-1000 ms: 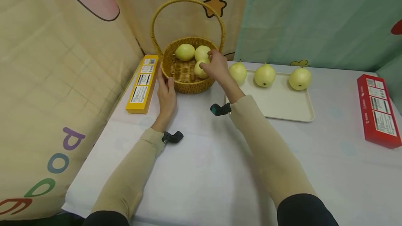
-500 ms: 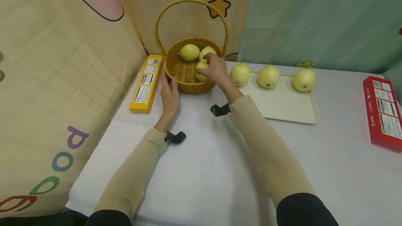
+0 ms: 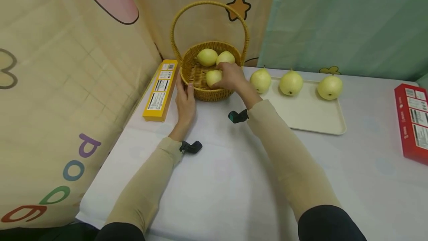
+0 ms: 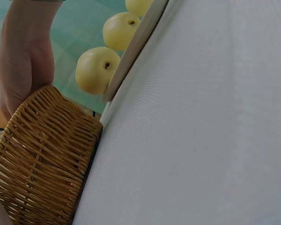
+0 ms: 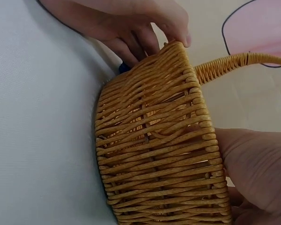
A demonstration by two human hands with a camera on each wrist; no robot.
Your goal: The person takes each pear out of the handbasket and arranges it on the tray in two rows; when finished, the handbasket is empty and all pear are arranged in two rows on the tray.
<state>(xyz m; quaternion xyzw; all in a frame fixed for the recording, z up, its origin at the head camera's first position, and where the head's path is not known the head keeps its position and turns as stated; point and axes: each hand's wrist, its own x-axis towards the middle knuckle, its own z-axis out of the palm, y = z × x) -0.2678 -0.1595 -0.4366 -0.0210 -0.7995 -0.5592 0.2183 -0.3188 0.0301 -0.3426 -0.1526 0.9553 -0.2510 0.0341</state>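
Observation:
A round wicker basket (image 3: 208, 94) with a tall arched handle stands at the back of the table. Two yellow-green pears, a left pear (image 3: 207, 57) and a right pear (image 3: 225, 58), lie toward its far side. My right hand (image 3: 232, 77) reaches over the basket's right rim and grips a third, nearer pear (image 3: 213, 78), covering its right side. My left hand (image 3: 185, 101) holds the basket's left front from outside. In the right wrist view, this left hand (image 5: 140, 28) has one digit tip at the rim and other fingers against the woven wall.
Right of the basket, a cream tray (image 3: 314, 120) carries three pears (image 3: 291, 83) along its back edge. A yellow box (image 3: 160, 91) lies close to the basket's left. At the far right is a red box (image 3: 412, 120). Printed curtains (image 3: 321, 21) hang behind the table.
My right hand has moved lower into the basket, and the nearest pear has shifted left, away from the right pear. My left hand stays at the basket. The head view has swung slightly left.

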